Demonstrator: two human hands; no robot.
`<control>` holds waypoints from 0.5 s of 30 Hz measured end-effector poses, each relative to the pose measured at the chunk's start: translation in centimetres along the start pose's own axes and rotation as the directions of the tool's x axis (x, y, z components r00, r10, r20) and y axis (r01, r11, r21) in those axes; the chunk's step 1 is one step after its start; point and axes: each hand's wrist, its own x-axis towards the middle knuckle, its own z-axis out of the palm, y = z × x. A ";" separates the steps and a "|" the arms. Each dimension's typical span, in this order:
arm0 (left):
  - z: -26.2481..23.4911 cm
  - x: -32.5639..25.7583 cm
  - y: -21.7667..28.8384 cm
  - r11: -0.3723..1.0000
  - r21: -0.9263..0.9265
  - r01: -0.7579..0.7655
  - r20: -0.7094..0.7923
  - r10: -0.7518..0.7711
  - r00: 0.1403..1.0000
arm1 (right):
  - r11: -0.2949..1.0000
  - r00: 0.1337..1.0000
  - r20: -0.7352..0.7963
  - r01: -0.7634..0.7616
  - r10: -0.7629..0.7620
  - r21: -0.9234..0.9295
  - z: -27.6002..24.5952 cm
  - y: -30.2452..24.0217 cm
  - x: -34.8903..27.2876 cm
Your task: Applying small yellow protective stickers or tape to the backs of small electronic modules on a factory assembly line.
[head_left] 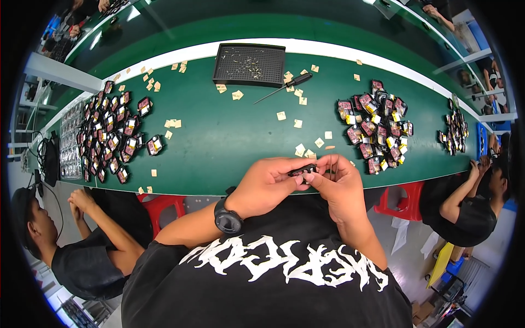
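Close in front of my body, at the table's near edge, both hands meet on a small black plastic device (307,170). My left hand (263,185) has its fingers closed round the left side of it. With thumb and fingers, my right hand (342,185) pinches its right side. A thin, brownish sliver shows among the right fingers; its kind is too small to make out. Much of the device is covered by my fingers. Small cream paper squares (300,149) lie just beyond my hands on the green table (229,139).
Open black devices with reddish circuit boards form piles at left (112,134), right (377,128) and far right (454,131). Toward the back stands a black tray (249,64) of small metallic pieces, with a screwdriver (298,80) beside it. Other people sit to my left (82,246) and right (465,202).
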 end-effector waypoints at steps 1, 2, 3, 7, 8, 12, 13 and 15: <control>-0.1 0.0 0.0 1.000 -0.015 0.005 0.003 -0.005 1.000 | 1.000 0.999 0.029 -0.028 0.028 -0.003 0.0 0.1 0.1; -0.1 0.0 0.2 1.000 -0.015 0.007 0.006 -0.007 1.000 | 0.999 0.999 0.039 -0.029 0.030 -0.027 0.0 0.1 0.1; 0.0 -0.1 0.6 0.998 -0.035 0.043 -0.020 -0.044 0.999 | 0.999 0.999 0.037 -0.028 0.029 -0.026 0.0 0.0 0.2; 0.5 0.0 1.3 0.988 -0.095 0.122 -0.129 -0.134 0.983 | 0.996 0.997 0.078 -0.010 0.017 -0.090 0.3 -0.3 0.2; 0.6 0.1 1.3 0.988 -0.096 0.120 -0.130 -0.132 0.983 | 0.997 0.995 0.095 0.001 0.007 -0.083 0.4 -0.4 0.1; 0.7 0.1 0.9 0.989 -0.109 0.103 -0.227 -0.126 0.966 | 0.996 0.990 0.143 0.009 0.004 -0.088 0.3 -0.6 -0.4; 0.8 0.1 1.0 0.991 -0.094 0.093 -0.246 -0.114 0.963 | 0.994 0.988 0.156 0.024 -0.008 -0.104 0.1 -0.5 -0.4; 0.8 0.0 1.2 0.992 -0.078 0.102 -0.250 -0.118 0.961 | 0.992 0.985 0.169 0.038 -0.017 -0.121 0.1 -0.4 -0.5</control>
